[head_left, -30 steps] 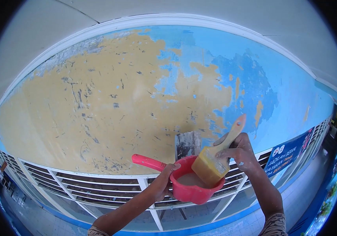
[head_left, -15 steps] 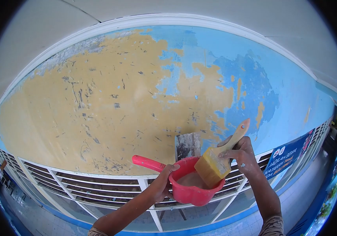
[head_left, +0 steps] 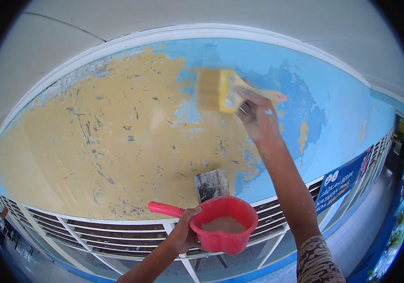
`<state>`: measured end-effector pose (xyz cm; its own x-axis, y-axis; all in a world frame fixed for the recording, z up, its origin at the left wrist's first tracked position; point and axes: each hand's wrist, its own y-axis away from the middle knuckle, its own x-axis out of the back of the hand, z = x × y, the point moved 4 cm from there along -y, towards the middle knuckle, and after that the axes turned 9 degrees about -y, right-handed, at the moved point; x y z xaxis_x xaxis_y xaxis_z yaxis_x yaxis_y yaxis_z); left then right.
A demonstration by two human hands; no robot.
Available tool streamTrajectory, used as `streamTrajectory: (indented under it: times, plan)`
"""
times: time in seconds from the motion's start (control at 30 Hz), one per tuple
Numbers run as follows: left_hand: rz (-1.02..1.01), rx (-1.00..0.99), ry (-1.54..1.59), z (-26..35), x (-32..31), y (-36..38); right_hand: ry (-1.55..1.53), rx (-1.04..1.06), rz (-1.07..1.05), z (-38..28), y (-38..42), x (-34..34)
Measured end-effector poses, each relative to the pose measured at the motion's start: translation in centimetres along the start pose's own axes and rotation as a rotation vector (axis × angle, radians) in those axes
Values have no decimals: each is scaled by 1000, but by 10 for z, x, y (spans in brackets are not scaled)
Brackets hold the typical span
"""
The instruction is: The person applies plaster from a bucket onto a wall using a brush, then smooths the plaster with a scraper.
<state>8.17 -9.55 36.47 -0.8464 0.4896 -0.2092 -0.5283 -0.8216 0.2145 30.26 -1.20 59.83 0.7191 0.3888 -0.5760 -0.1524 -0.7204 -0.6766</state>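
A pink plastic dipper (head_left: 224,241) with a long handle is gripped at its rim by my left hand (head_left: 186,229), fingers under the bowl and thumb at the edge. Cloudy, light brown liquid (head_left: 223,225) lies in the bowl. Higher up, my right hand (head_left: 257,113) is closed round the pale handle of a wide paintbrush (head_left: 215,90), blurred by motion. The bristles point left and overlap the wall (head_left: 155,137) where tan patches meet blue paint.
A scraped, greyish-white board (head_left: 212,185) shows behind the dipper. White louvre slats (head_left: 112,237) run below the wall, with a blue banner (head_left: 343,183) on the right. A white moulding (head_left: 221,31) borders the ceiling above.
My right hand has lifted the paintbrush out of the dipper, up and left to the wall, its bristles now pointing left. The dipper sits slightly lower and further left in view.
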Motion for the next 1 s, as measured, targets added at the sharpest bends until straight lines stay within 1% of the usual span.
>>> streamTrajectory:
  times: [0.07,0.13,0.17,0.23,0.33,0.37,0.4,0.43,0.47,0.5,0.53,0.57,0.63,0.7,0.73,0.77,0.8,0.83,0.87,0.9,0.93,0.97,1.0]
  plan:
    - [-12,0,11,-6,4,-1,9,55,-140,8,-38,-30]
    - [-35,0,10,-19,12,-6,38,159,-150,11,-67,-43]
    - [-22,10,21,-22,14,-6,35,170,-147,3,-79,-38]
    - [-16,-1,52,-25,15,0,168,361,-74,-24,-97,-17]
    - [13,24,104,-42,34,10,244,475,81,-91,-112,57]
    - [22,37,100,-43,36,17,286,567,-3,-116,-122,97]
    - [21,34,97,-47,41,19,275,539,124,-146,-140,141]
    - [48,46,83,-53,47,21,303,592,272,-176,-134,158]
    - [77,59,68,-56,52,23,265,671,194,-206,-144,202]
    - [132,108,52,-59,55,26,332,866,186,-233,-141,228]
    - [136,105,51,-57,56,28,398,1062,173,-247,-137,237]
    - [147,100,45,-55,56,29,395,1060,169,-249,-131,225]
    - [164,98,48,-55,55,31,990,1214,910,-251,-92,187]
    - [163,104,54,-56,55,28,1369,1267,824,-214,-98,161]
    - [166,104,59,-56,53,27,1225,1368,572,-174,-90,124]
    - [148,93,62,-56,50,26,1286,1350,515,-131,-82,82]
    - [130,81,66,-57,47,25,1275,1523,400,-86,-73,50]
    - [131,84,72,-60,46,24,1386,1583,244,-47,-52,6]
    - [113,72,71,-61,43,22,1360,1500,109,-8,-37,-24]
    - [93,61,70,-63,39,19,1288,1524,30,28,-26,-54]
    - [89,64,71,-64,36,19,1247,1433,-78,56,-9,-80]
    - [81,64,81,-64,32,18,1134,1401,-207,75,5,-102]
    - [74,65,88,-62,30,17,1059,1323,-326,91,14,-120]
